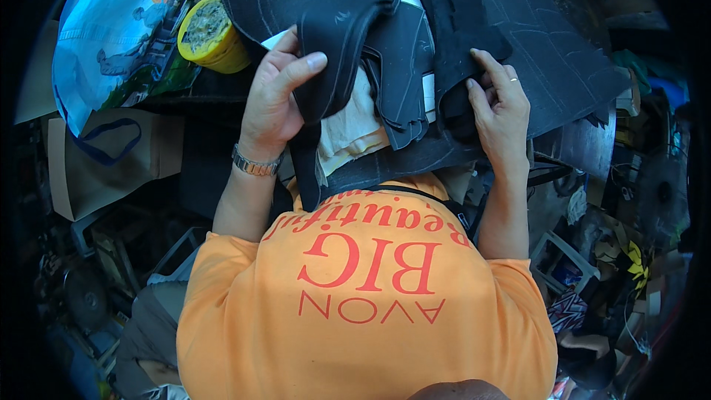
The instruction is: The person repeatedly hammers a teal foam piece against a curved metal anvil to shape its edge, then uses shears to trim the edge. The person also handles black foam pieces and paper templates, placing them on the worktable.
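My left hand (pixel 275 96), with a metal-band watch on its wrist, grips a folded black sheet piece (pixel 333 55) between thumb and fingers. The piece is lifted and curls over toward the middle. My right hand (pixel 503 107) pinches the near edge of another black piece (pixel 453 26), soft and creased, which lies to the right. Between the hands lie flat dark cut pieces (pixel 404 85) with pale outlines, partly over white sheets. Nearer to me is a folded cream cloth (pixel 349 130). Beneath everything spreads a large black sheet (pixel 544 67) marked with light lines.
Left of the work stands a yellow tub (pixel 231 50) with a greyish crusted filling, beside a blue printed bag (pixel 96 52). Below that is a tan bag (pixel 111 170) with a dark blue strap. A light stool frame (pixel 570 255) and mixed clutter crowd the right side.
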`<state>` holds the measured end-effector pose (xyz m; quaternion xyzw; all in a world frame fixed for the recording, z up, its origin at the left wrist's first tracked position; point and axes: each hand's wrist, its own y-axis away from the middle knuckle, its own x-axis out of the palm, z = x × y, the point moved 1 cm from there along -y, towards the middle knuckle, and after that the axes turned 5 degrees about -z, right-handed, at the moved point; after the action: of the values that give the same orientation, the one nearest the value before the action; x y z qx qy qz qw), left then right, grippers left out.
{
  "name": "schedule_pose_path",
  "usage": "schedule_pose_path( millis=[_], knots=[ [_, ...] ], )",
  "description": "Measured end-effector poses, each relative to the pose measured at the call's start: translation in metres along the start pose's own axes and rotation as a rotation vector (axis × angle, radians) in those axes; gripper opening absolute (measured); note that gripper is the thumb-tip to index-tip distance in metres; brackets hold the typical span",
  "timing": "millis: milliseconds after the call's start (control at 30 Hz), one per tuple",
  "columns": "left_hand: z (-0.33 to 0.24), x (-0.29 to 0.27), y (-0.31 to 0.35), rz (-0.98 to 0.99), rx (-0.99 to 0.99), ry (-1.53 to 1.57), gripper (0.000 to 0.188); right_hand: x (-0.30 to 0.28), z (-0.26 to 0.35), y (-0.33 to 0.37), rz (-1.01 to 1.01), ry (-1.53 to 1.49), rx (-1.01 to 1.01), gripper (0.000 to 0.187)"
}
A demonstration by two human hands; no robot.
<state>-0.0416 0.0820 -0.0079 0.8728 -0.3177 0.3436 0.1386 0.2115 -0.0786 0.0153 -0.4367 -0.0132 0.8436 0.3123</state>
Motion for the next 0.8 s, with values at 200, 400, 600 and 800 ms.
schedule_pose_path(
  millis=[200,400,600,800],
  knots=[
    [0.000,0.001,-0.015,-0.075,0.154,-0.034,0.046,0.006,0.000,-0.003,0.013,0.112,-0.008,0.031],
    [0.004,-0.014,-0.008,-0.185,-0.119,-0.100,0.036,0.011,-0.005,-0.002,-0.016,0.083,-0.049,0.028],
    [0.002,-0.015,-0.014,-0.095,-0.072,-0.064,0.028,0.014,-0.008,-0.003,-0.038,0.076,-0.052,0.027],
    [0.001,-0.001,-0.016,-0.003,0.209,-0.268,0.045,0.015,-0.012,-0.003,-0.050,0.067,-0.064,0.027]
  ],
)
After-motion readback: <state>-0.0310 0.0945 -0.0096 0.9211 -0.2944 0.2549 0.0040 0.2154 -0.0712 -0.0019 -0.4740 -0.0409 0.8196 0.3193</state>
